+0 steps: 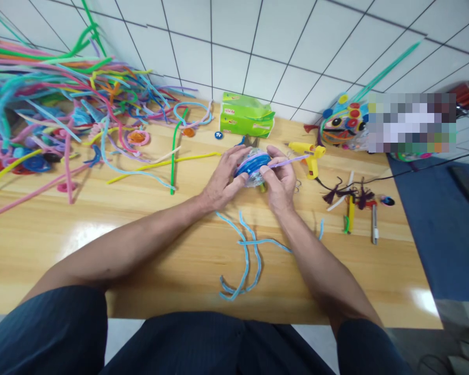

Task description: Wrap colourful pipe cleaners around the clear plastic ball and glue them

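Note:
Above the middle of the table, both hands hold a rounded, clear plastic piece wound with blue pipe cleaner (254, 165). My left hand (224, 179) is closed around its left side, thumb pressed on the near edge. My right hand (280, 186) pinches a purple pipe cleaner (291, 161) against the right side, and its loose end sticks out to the right. What kind of plastic piece it is I cannot make out. Light blue pipe cleaners (246, 260) lie on the table between my forearms. Just behind the hands, partly hidden, is a pair of pliers or scissors (251, 141).
A yellow glue gun (309, 154) stands right of my hands, its cord running right. Behind is a green tissue pack (244, 115). Many coloured pipe cleaners (62, 78) heap up at left. Dark tassels (363, 195) and a utility knife (374, 225) lie near the table's right edge.

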{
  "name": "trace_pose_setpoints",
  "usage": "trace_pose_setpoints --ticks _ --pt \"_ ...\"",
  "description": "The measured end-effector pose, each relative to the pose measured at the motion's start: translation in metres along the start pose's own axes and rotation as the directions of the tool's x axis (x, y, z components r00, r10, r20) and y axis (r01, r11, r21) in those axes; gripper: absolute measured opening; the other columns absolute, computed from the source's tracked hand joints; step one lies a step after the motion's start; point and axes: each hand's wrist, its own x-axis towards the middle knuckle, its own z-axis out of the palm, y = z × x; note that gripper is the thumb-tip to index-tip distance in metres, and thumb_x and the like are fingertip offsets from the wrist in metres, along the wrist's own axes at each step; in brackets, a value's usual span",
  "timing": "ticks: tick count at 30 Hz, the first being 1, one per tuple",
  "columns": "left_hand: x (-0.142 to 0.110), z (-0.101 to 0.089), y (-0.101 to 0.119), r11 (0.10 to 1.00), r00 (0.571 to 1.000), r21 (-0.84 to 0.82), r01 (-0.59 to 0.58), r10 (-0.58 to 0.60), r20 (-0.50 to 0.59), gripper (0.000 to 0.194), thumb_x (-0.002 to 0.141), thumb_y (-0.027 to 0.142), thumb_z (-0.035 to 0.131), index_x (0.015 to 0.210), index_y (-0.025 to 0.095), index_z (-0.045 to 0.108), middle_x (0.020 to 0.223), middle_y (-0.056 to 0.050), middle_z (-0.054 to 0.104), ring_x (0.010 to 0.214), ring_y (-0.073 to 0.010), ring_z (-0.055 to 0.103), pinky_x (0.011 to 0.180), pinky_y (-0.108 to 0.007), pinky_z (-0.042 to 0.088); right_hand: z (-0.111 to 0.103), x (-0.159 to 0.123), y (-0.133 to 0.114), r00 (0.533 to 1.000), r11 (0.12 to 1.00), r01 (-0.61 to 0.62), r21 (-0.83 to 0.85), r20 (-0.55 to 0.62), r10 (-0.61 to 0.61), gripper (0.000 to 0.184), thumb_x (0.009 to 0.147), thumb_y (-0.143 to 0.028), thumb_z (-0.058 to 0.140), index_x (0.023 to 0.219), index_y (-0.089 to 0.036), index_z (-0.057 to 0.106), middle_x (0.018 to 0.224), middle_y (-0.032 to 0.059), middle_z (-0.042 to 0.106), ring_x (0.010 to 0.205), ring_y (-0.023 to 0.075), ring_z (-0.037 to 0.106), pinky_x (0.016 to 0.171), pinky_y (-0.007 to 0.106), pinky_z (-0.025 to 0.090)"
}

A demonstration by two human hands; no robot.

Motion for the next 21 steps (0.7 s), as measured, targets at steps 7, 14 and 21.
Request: trace_pose_setpoints --ticks 7,14,21 --pt "-0.0001 -0.0006 -0.0018 1.0 1.0 -0.011 0.007 -0.007 -0.002 0.063 0.119 0.061 0.049 0.173 0.027 0.045 0.176 -0.019 0.053 0.17 -0.0355 0.048 0.142 -0.061 0.041 0.0001 -0.0004 -0.0027 1.0 0.999 0.024 -0.044 0.01 -0.024 0.037 0.086 -0.053 0.095 0.095 -0.028 0.07 0.144 0.005 0.075 0.137 0.0284 0.07 0.128 0.051 0.051" --pt "0.0001 0.0023 -0.0001 1.0 1.0 0.01 0.004 -0.004 -0.025 0.066 0.115 0.059 0.06 0.171 0.028 0.043 0.174 -0.019 0.054 0.169 -0.0362 0.05 0.141 -0.062 0.043 0.0007 -0.0011 -0.0031 1.0 0.997 0.024 -0.07 0.014 -0.023 0.039 0.087 -0.055 0.094 0.096 -0.028 0.068 0.144 0.0069 0.075 0.14 0.0304 0.07 0.131 0.055 0.05" --pt "-0.0009 0.0033 0.0007 0.997 0.997 -0.05 0.065 -0.067 -0.029 0.066 0.113 0.058 0.062 0.169 0.028 0.044 0.175 -0.019 0.052 0.17 -0.036 0.048 0.142 -0.061 0.043 0.0016 -0.0005 -0.006 1.0 0.999 -0.004 -0.046 0.022 0.005 0.041 0.085 -0.059 0.094 0.096 -0.029 0.069 0.143 0.0069 0.075 0.135 0.0292 0.07 0.123 0.051 0.056"
